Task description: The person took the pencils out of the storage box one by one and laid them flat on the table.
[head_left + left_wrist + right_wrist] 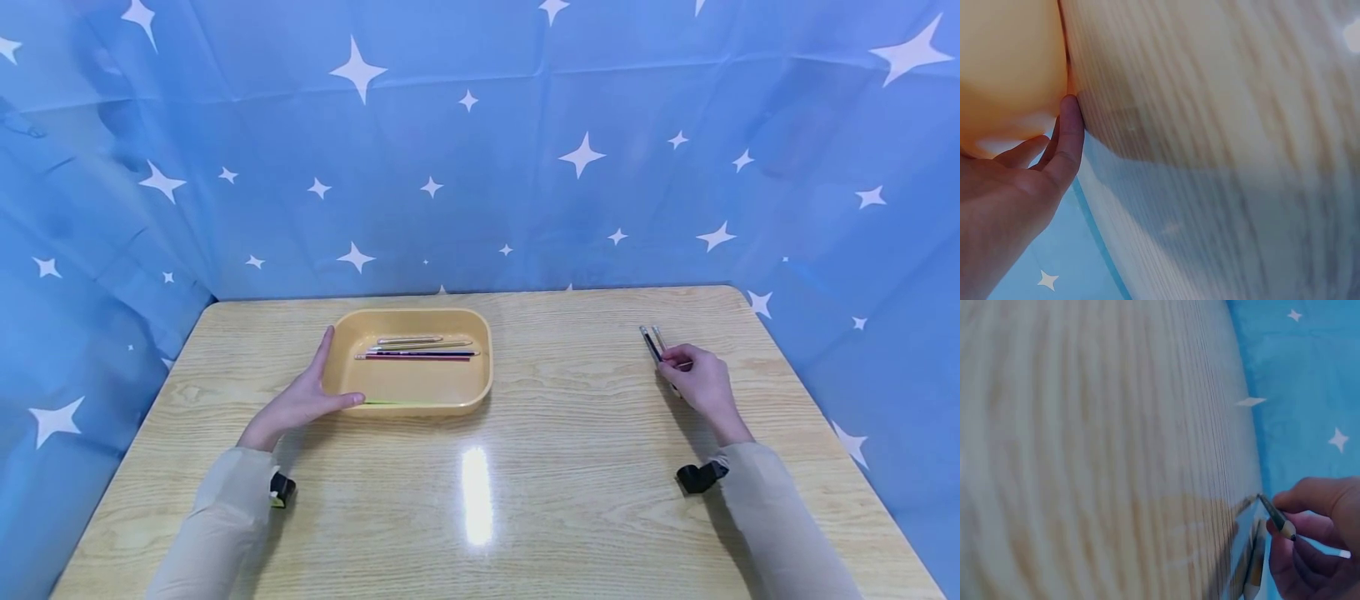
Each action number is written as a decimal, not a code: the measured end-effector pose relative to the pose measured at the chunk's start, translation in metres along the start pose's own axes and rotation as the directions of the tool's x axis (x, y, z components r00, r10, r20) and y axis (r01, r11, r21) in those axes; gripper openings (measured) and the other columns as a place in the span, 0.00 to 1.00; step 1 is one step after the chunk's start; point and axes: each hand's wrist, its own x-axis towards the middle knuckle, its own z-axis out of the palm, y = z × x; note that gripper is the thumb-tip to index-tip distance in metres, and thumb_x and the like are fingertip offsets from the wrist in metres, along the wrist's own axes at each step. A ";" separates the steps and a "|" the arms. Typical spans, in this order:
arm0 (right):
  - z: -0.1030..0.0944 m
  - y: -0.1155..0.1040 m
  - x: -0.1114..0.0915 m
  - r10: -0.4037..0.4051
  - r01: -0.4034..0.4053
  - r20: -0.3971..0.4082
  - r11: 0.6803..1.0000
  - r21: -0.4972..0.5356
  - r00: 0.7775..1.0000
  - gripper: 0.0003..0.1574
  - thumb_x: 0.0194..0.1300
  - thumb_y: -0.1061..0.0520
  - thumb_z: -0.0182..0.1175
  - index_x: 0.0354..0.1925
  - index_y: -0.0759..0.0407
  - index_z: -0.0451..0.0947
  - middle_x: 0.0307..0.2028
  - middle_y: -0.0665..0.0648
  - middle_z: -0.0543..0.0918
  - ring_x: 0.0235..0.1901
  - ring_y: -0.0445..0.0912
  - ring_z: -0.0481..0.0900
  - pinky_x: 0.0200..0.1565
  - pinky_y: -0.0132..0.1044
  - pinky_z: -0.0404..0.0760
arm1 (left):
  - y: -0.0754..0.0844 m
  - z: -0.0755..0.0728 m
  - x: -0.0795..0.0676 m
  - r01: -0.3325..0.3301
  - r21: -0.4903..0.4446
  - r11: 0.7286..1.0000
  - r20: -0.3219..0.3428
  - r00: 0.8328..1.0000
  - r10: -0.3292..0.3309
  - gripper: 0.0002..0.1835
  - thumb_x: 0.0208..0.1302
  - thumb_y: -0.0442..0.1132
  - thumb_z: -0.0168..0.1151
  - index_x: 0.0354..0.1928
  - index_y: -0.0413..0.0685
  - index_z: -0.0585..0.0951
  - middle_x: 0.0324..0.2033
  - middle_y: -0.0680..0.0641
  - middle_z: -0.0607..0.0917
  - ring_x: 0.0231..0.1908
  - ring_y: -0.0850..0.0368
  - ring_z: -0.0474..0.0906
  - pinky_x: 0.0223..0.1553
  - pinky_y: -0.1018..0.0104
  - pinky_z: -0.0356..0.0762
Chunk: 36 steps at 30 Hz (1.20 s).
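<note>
At the left of the table, my left hand (pixel 303 402) holds the left end of a yellow plastic tray (pixel 420 410), thumb over the front rim and fingers along the side. In the left wrist view, fingertips press the tray's outer wall (pixel 1010 69). Several pencils (pixel 420 353) lie side by side inside the tray. Far to the right, my right hand (pixel 703 383) pinches a dark pencil (pixel 1277 515) between thumb and fingers, its sharpened point toward the wrist. A second pencil (pixel 1255 565) lies beside it, close under the fingers. The hand hides parts of both in the head view.
The wooden table (pixel 570 467) has its far edge against a blue curtain (pixel 480 183) with white stars. A bright light reflection (pixel 477 496) shows near the front middle. A thin green strip (pixel 397 403) runs along the tray's inner front side.
</note>
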 end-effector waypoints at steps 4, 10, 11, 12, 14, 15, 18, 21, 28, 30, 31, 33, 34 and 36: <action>-0.001 0.000 0.000 0.003 -0.003 -0.003 1.000 -0.009 1.000 0.12 0.57 0.60 0.59 0.37 0.67 0.77 0.29 0.61 0.79 0.29 0.51 0.75 0.20 0.30 0.70 | 0.000 -0.001 0.001 -0.002 0.002 1.000 -0.004 1.000 0.002 0.61 0.49 0.49 0.67 0.66 0.66 0.25 0.67 0.46 0.31 0.64 0.39 0.35 0.59 0.40 0.39; -0.001 0.000 0.001 -0.016 0.016 -0.023 1.000 -0.014 1.000 0.11 0.56 0.60 0.59 0.36 0.67 0.77 0.28 0.61 0.79 0.26 0.48 0.75 0.20 0.30 0.71 | 0.001 -0.002 0.003 0.000 -0.002 1.000 -0.001 1.000 0.000 0.61 0.49 0.49 0.68 0.65 0.68 0.26 0.67 0.47 0.32 0.64 0.40 0.35 0.59 0.40 0.40; -0.001 0.000 0.001 -0.019 0.019 -0.028 1.000 -0.015 0.999 0.11 0.56 0.60 0.59 0.36 0.67 0.77 0.28 0.60 0.79 0.26 0.48 0.75 0.20 0.29 0.71 | 0.002 -0.002 0.003 0.001 -0.004 1.000 0.000 1.000 -0.001 0.61 0.49 0.49 0.68 0.65 0.68 0.26 0.67 0.46 0.32 0.64 0.40 0.35 0.59 0.40 0.40; -0.001 0.000 0.001 -0.022 0.021 -0.032 1.000 -0.018 0.999 0.10 0.56 0.60 0.59 0.35 0.67 0.77 0.27 0.60 0.79 0.25 0.47 0.75 0.20 0.29 0.71 | 0.002 -0.002 0.003 0.000 -0.007 1.000 0.001 1.000 0.000 0.61 0.49 0.48 0.68 0.65 0.68 0.26 0.67 0.46 0.32 0.64 0.39 0.35 0.58 0.40 0.40; 0.000 -0.001 0.001 -0.022 0.022 -0.036 1.000 -0.019 0.999 0.10 0.56 0.60 0.58 0.35 0.67 0.77 0.27 0.60 0.79 0.25 0.47 0.75 0.21 0.28 0.71 | 0.002 -0.002 0.002 -0.002 -0.011 1.000 0.002 1.000 0.002 0.61 0.48 0.48 0.68 0.65 0.68 0.26 0.67 0.45 0.32 0.64 0.38 0.36 0.58 0.39 0.40; 0.000 -0.001 0.001 -0.025 0.024 -0.039 0.999 -0.024 0.999 0.10 0.56 0.60 0.58 0.35 0.67 0.77 0.27 0.59 0.79 0.26 0.47 0.75 0.21 0.28 0.70 | 0.002 -0.001 0.002 -0.002 -0.011 1.000 0.003 1.000 0.002 0.61 0.48 0.48 0.68 0.65 0.68 0.26 0.67 0.45 0.32 0.64 0.38 0.36 0.58 0.39 0.40; 0.000 -0.003 0.000 -0.022 0.022 -0.032 1.000 -0.019 0.999 0.10 0.56 0.60 0.58 0.36 0.66 0.77 0.28 0.60 0.79 0.27 0.48 0.75 0.21 0.29 0.71 | 0.002 -0.001 0.002 -0.001 -0.010 1.000 0.003 1.000 0.001 0.61 0.48 0.48 0.68 0.65 0.69 0.26 0.67 0.45 0.31 0.64 0.38 0.36 0.58 0.39 0.40; 0.000 -0.005 0.000 -0.033 0.032 -0.033 0.999 -0.013 0.999 0.10 0.57 0.60 0.58 0.36 0.66 0.77 0.28 0.60 0.79 0.27 0.49 0.76 0.21 0.29 0.71 | 0.001 -0.001 0.001 0.000 -0.007 1.000 -0.001 1.000 0.000 0.61 0.49 0.49 0.68 0.65 0.70 0.25 0.67 0.46 0.31 0.64 0.39 0.35 0.58 0.39 0.40; 0.005 -0.013 -0.003 -0.075 0.075 -0.019 0.997 0.027 0.997 0.09 0.57 0.61 0.58 0.37 0.65 0.77 0.28 0.58 0.79 0.27 0.47 0.74 0.23 0.28 0.71 | -0.002 -0.001 0.001 -0.008 -0.005 1.000 -0.007 1.000 0.008 0.61 0.49 0.49 0.68 0.66 0.65 0.25 0.67 0.45 0.31 0.64 0.38 0.35 0.59 0.40 0.39; 0.008 -0.016 -0.004 -0.091 0.091 -0.008 0.995 0.040 0.996 0.09 0.57 0.61 0.58 0.36 0.66 0.77 0.28 0.58 0.79 0.27 0.46 0.73 0.23 0.27 0.70 | -0.001 0.000 0.001 -0.009 -0.004 1.000 -0.008 1.000 0.009 0.61 0.49 0.49 0.68 0.66 0.64 0.25 0.67 0.45 0.31 0.64 0.38 0.35 0.59 0.40 0.39; 0.010 -0.018 -0.004 -0.102 0.103 -0.005 0.994 0.046 0.995 0.09 0.57 0.61 0.58 0.36 0.66 0.77 0.27 0.58 0.79 0.26 0.46 0.73 0.23 0.27 0.70 | -0.001 0.000 0.001 -0.009 -0.004 1.000 -0.008 1.000 0.009 0.62 0.49 0.49 0.68 0.66 0.63 0.25 0.67 0.45 0.31 0.64 0.38 0.35 0.59 0.40 0.39; 0.014 -0.021 -0.004 -0.120 0.119 0.003 0.991 0.056 0.993 0.09 0.56 0.61 0.58 0.36 0.66 0.78 0.27 0.57 0.79 0.26 0.46 0.73 0.23 0.27 0.70 | 0.000 0.000 0.000 -0.010 -0.002 1.000 -0.008 1.000 0.010 0.62 0.49 0.49 0.68 0.66 0.63 0.25 0.67 0.45 0.31 0.64 0.38 0.35 0.58 0.40 0.40; 0.016 -0.023 -0.004 -0.129 0.129 0.006 0.990 0.065 0.992 0.09 0.56 0.62 0.59 0.36 0.66 0.78 0.27 0.57 0.79 0.26 0.46 0.73 0.24 0.27 0.70 | -0.001 0.000 0.000 -0.010 -0.001 1.000 -0.007 1.000 0.010 0.61 0.49 0.49 0.68 0.66 0.63 0.25 0.67 0.45 0.31 0.64 0.38 0.35 0.58 0.40 0.40; 0.019 -0.028 -0.004 -0.148 0.146 0.013 0.986 0.081 0.989 0.08 0.56 0.62 0.59 0.35 0.65 0.78 0.26 0.56 0.79 0.26 0.46 0.74 0.24 0.28 0.71 | -0.001 0.000 0.000 -0.010 0.001 1.000 -0.006 1.000 0.010 0.61 0.49 0.49 0.68 0.66 0.65 0.25 0.67 0.45 0.31 0.64 0.38 0.35 0.58 0.39 0.40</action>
